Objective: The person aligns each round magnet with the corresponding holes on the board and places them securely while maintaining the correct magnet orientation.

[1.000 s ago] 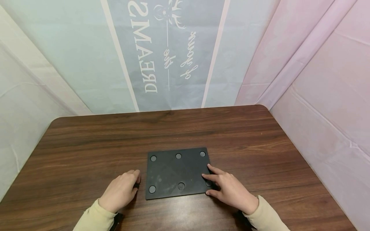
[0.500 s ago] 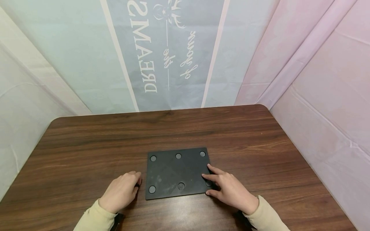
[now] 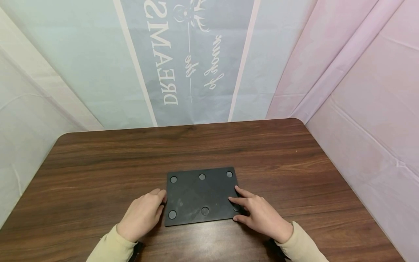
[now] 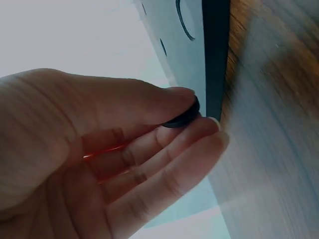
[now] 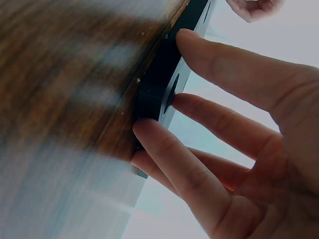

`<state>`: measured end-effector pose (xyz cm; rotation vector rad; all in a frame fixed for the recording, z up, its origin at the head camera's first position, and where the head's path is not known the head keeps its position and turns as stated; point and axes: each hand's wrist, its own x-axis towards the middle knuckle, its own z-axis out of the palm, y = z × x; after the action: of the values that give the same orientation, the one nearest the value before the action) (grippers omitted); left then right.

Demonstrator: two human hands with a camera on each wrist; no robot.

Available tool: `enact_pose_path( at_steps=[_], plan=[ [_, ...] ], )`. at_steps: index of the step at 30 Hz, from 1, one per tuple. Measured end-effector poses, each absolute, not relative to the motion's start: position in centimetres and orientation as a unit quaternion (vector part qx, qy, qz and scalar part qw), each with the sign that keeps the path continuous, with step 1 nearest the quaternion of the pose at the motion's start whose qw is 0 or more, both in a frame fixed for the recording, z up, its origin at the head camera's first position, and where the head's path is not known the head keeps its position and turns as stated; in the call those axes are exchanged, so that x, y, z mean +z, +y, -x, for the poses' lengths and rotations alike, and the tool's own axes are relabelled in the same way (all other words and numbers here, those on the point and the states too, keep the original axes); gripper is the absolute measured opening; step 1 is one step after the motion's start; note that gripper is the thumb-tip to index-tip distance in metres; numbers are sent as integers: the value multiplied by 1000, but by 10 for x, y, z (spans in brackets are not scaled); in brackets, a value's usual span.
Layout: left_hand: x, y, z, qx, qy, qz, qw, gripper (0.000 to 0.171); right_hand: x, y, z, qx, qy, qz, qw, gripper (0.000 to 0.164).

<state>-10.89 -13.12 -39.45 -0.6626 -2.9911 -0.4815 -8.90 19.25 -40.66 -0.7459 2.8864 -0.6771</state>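
Observation:
A flat black rectangular board (image 3: 193,194) lies on the brown table, with two rows of round inset spots along its long edges. My left hand (image 3: 142,214) is at the board's left edge. In the left wrist view its thumb and fingertips pinch a small black disc (image 4: 183,118), mostly covered by the thumb, close to the board's side. My right hand (image 3: 260,214) rests at the near right corner, fingers spread and nearly straight. Its thumb touches the front edge, one finger lies on top by the corner spot (image 5: 171,93), and others touch the right side.
The wood-grain table (image 3: 196,145) has rounded far corners. Behind it hangs a pale blue-grey cloth (image 3: 199,98) with mirrored lettering. Pale cloth walls (image 3: 370,120) close in both sides.
My left hand first shifts slightly, then moves right and a little away from me, up to the board's left edge. My right hand and the board stay where they were.

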Motion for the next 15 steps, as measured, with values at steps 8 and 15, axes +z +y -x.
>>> enact_pose_path(
  at_steps=[8, 15],
  plan=[
    [-395, -122, 109, -162, -956, 239, 43, 29, -406, 193, 89, -224, 943, 243, 45, 48],
    [-397, -115, 107, -167, -950, 261, 46, 29, -405, 192, 89, -222, 943, 242, 47, 48]
  ],
)
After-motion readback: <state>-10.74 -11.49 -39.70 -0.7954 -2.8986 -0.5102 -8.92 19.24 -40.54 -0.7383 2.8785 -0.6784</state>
